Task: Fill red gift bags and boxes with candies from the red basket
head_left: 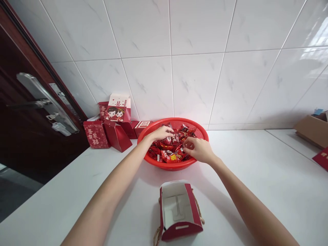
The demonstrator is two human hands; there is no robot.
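Observation:
A red plastic basket [173, 166] holds many red-wrapped sweets [170, 155]. Over its left part reaches my left hand [163, 133], fingers apart and resting at the wrappers, with nothing seen held. At the basket's right side my right hand [197, 148] has its fingers curled at the sweets; whether a wrapper is between them is hard to make out. In front of the basket stands an open red box [181, 229] with a white, empty inside and twisted rope handles.
Several red gift boxes [119, 135] stand at the back left, by a dark door [30, 136] with a metal handle. A cardboard box [313, 130] and a red item [322, 159] lie at the far right. A tiled wall rises behind the white table [243, 171].

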